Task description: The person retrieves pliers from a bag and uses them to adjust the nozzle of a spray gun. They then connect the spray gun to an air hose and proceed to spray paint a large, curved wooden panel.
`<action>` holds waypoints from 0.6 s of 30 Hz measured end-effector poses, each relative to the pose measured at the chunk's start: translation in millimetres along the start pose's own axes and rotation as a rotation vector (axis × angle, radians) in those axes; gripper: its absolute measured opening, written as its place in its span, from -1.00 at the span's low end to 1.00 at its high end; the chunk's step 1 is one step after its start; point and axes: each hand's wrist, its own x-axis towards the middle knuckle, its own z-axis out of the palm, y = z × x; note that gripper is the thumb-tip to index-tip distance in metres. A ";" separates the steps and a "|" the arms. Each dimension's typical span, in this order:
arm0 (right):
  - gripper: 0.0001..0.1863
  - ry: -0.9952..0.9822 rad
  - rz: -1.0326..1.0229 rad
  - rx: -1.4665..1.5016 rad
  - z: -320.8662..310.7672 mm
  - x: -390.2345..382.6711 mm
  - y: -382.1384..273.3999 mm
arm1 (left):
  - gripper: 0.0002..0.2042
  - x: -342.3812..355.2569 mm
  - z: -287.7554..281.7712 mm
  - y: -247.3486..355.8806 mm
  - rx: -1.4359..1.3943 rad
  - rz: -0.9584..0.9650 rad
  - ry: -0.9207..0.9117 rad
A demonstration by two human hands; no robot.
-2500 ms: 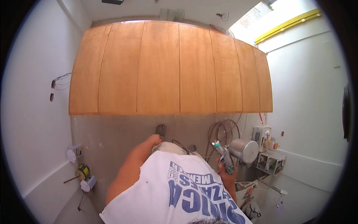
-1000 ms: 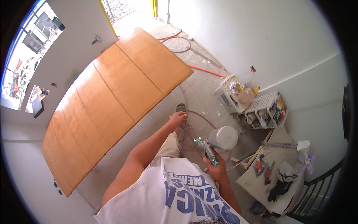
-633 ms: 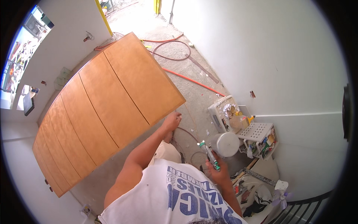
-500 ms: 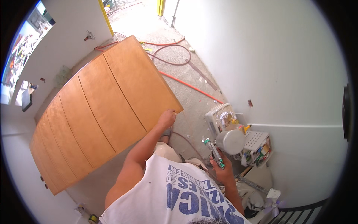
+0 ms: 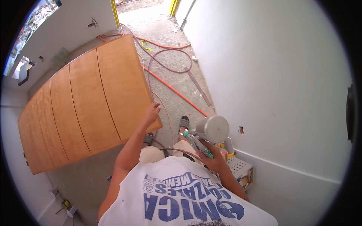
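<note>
My right hand (image 5: 215,157) is wrapped round the grip of a paint spray gun (image 5: 197,143), a silver tool with green fittings. Its round metal cup (image 5: 217,129) stands out to the right, and the nozzle end points away from me. At the right edge of an orange-brown wooden door panel (image 5: 113,83) is my left hand (image 5: 152,112), its fingers curled together. Whether those fingers pinch something small or touch the panel I cannot make out. Dark grooves run across the panel, which lies raised above the floor.
An orange hose (image 5: 171,92) and a looped dark hose (image 5: 151,62) lie on the rough concrete floor. A perforated grey box (image 5: 239,169) stands by the white wall (image 5: 283,94) at right. Wires (image 5: 92,24) poke from the left wall. A doorway with yellow frame opens ahead.
My body has shifted, so the panel appears further left. The left hand has moved back along the panel's edge, away from its near corner. The spray gun has stayed in my right hand.
</note>
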 end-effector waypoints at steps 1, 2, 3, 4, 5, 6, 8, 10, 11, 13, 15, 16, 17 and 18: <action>-0.39 -0.034 -0.038 -0.012 -14.4 17.5 11.8 | -0.64 10.6 6.7 4.8 -0.008 0.016 0.016; -0.39 -0.084 -0.077 -0.030 -34.2 35.0 22.2 | -0.64 16.8 16.2 8.6 -0.024 0.025 0.044; -0.40 -0.129 -0.114 -0.047 -57.5 51.3 33.6 | -0.64 18.9 27.0 10.9 0.016 -0.013 0.079; -0.40 -0.164 -0.104 -0.004 -79.3 71.1 40.9 | -0.64 18.0 25.8 16.4 0.077 -0.048 0.116; -0.40 -0.194 -0.081 0.041 -97.2 85.3 45.9 | -0.64 13.5 27.0 19.4 0.139 -0.089 0.140; -0.40 -0.221 -0.055 0.087 -113.7 95.9 52.3 | -0.64 12.3 31.9 23.6 0.184 -0.144 0.139; -0.44 -0.239 -0.016 0.240 -139.2 114.7 68.9 | -0.64 11.0 43.9 25.1 0.250 -0.248 0.146; -0.43 -0.249 -0.061 0.211 -168.7 140.2 70.7 | -0.64 7.5 53.8 12.7 0.215 -0.326 0.168; -0.41 -0.274 -0.038 0.220 -187.5 153.3 72.0 | -0.64 15.7 65.5 5.9 0.197 -0.359 0.159; -0.40 -0.230 -0.079 0.228 -202.0 184.5 96.3 | -0.64 28.8 87.2 -5.3 0.193 -0.418 0.145; -0.39 -0.201 -0.064 0.236 -212.5 212.8 106.9 | -0.63 27.7 109.6 -6.2 0.158 -0.488 0.142; -0.39 -0.192 -0.037 0.243 -216.5 233.0 105.8 | -0.63 27.9 119.1 1.8 0.131 -0.522 0.149; -0.38 -0.202 0.011 0.264 -217.0 251.7 104.6 | -0.63 26.7 125.4 5.0 0.105 -0.557 0.159; -0.38 -0.213 0.059 0.285 -216.9 270.8 103.5 | -0.63 21.6 126.3 -1.9 0.138 -0.548 0.148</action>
